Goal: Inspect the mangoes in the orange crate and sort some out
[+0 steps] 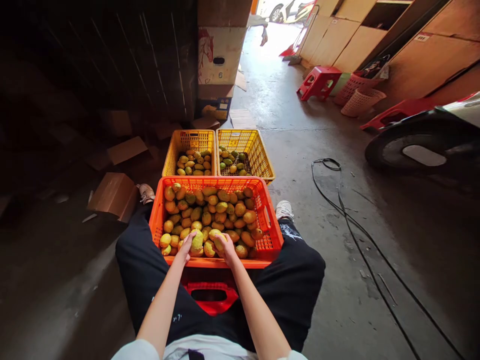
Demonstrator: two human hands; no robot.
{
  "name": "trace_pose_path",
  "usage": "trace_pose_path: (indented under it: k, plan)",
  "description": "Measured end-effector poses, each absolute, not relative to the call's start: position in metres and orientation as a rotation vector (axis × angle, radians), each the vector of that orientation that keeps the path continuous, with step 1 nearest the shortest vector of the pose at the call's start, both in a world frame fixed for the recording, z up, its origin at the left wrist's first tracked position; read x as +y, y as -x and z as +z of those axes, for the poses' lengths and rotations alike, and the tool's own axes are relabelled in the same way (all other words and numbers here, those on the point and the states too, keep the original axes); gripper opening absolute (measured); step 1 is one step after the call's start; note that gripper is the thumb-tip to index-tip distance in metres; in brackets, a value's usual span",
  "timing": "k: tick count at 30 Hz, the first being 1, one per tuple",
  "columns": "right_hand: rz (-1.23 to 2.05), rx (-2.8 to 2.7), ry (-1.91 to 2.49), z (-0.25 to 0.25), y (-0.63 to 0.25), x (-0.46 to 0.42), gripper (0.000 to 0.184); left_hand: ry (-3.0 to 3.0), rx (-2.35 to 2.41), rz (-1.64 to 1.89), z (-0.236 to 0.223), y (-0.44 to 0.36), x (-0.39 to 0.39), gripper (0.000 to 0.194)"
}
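A large orange-red crate (pixel 270 252) full of yellow-green mangoes (pixel 221 207) stands between my knees. My left hand (pixel 186 246) is closed around the side of a greenish-yellow mango (pixel 197 242) just above the pile. Beside it, my right hand (pixel 226 248) grips a yellow mango (pixel 216 235), thumb along its top. The fingers under both fruits are hidden. Beyond the orange-red crate, two yellow crates sit side by side: the left yellow crate (pixel 170 161) holds many mangoes, and the right yellow crate (pixel 261 155) holds fewer, greener ones.
Under the front crate shows a red stool (pixel 212 306). A torn cardboard box (pixel 112 196) lies at left, near stacked cartons (pixel 221 55). On the right, a black hose (pixel 347 215) trails across the floor by a wheel (pixel 408 150). Another red stool (pixel 320 82) stands farther back.
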State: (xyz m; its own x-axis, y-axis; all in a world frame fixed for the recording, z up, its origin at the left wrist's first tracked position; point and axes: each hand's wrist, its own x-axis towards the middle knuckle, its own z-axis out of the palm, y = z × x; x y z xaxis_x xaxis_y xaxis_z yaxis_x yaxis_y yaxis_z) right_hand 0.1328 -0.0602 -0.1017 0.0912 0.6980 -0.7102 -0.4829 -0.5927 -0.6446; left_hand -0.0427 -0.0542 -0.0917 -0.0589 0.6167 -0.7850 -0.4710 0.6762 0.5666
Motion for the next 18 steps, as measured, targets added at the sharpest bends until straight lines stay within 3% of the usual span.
trace_pose_path:
  k: [4, 10, 18]
  plan:
    - [1.701, -0.252, 1.414, -0.097, -0.134, -0.059, 0.032, -0.107, 1.359, 0.882, -0.086, 0.041, -0.052, 0.015]
    - [1.717, -0.296, 1.423, -0.089, -0.135, -0.057, 0.046, -0.01, 1.32, 0.857, -0.079, 0.04, -0.049, 0.03]
    - [1.592, -0.239, 1.535, -0.096, -0.132, -0.056, 0.04, 0.053, 1.261, 0.868, -0.082, 0.043, -0.049, 0.042]
